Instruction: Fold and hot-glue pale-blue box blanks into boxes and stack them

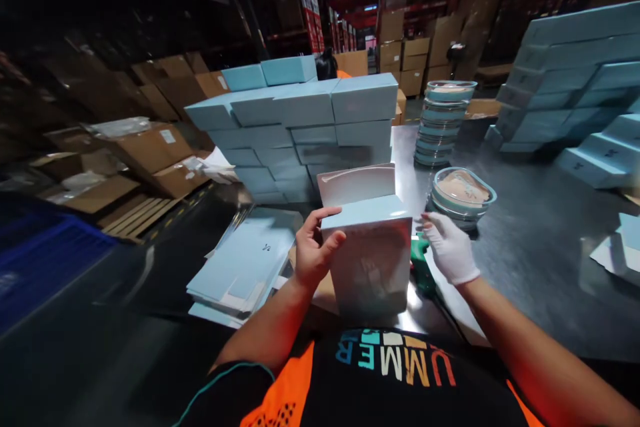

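Left hand [314, 250] bare, clamped on left edge of pale blue box [373, 257], thumb on front face, fingers over top edge. Box upright at near edge of table [540, 247], lid flap up behind. Right hand [449, 247] in white glove, fingers spread loose at box's right top corner; contact unclear. Green object [421, 267] just below right hand. Flat box blanks [245, 267] stacked left of box. Wall of finished boxes [305, 133] behind. Lidded dishes [463, 193] right of box, taller dish stack [443, 123] farther back.

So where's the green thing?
The green thing sits on the table, low in the middle of the head view, between the box and the gloved right hand.
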Demonstrator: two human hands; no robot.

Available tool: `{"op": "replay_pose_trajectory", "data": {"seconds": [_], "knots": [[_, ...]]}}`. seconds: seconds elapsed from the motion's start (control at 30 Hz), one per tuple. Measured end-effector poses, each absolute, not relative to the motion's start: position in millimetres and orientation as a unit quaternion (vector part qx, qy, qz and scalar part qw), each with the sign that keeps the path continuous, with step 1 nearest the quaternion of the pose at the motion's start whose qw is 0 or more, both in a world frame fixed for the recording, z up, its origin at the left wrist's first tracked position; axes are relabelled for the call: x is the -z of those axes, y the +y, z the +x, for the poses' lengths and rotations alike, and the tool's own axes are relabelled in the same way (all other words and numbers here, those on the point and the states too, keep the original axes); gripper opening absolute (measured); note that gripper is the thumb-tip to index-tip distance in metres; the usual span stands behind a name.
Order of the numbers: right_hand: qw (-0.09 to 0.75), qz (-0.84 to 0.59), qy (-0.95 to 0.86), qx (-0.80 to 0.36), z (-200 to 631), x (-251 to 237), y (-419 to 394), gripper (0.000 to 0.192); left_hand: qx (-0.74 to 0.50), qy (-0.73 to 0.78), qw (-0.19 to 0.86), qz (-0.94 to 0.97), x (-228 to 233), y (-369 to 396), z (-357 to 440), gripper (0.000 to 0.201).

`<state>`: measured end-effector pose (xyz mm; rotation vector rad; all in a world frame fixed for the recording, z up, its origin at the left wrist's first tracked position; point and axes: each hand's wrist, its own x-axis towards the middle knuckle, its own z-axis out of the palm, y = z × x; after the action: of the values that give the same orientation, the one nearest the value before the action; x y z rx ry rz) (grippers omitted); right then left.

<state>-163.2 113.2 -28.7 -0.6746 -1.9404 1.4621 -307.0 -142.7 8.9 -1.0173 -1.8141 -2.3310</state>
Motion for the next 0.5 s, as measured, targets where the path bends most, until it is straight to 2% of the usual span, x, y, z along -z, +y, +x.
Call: {"op": "replay_pose_trajectory", "data": {"seconds": [0.1,0.23,0.33,0.37,0.43,0.5], "knots": [[0.323,-0.148,-0.712,-0.606,-171.1,-5.7,92.4,0.07,0.727,-0.583,0.006,-0.363,-9.0,-135.8,-303.6,0.067],[0.258,-0.069,-0.734,-0.624,-180.3,-38.1,70.7,0.067,0.675,-0.594,0.066,-0.433,-2.5,-129.5,-305.8,0.06],[0.284,0.004,-0.771,-0.57,-176.9,-30.5,75.1,0.08,0.695,-0.534,0.109,-0.47,7.3,-128.5,-312.7,0.05],[0.304,0.037,-0.781,-0.544,-173.8,-23.5,78.5,0.078,0.71,-0.502,0.117,-0.481,10.1,-128.8,-315.7,0.05],[0.343,0.094,-0.793,-0.495,-166.3,-8.5,84.0,0.058,0.715,-0.461,0.123,-0.512,13.0,-130.9,-323.1,0.048],[0.366,0.138,-0.791,-0.47,-159.3,1.9,84.2,0.035,0.681,-0.464,0.129,-0.552,10.2,-136.2,-332.2,0.032]]}}
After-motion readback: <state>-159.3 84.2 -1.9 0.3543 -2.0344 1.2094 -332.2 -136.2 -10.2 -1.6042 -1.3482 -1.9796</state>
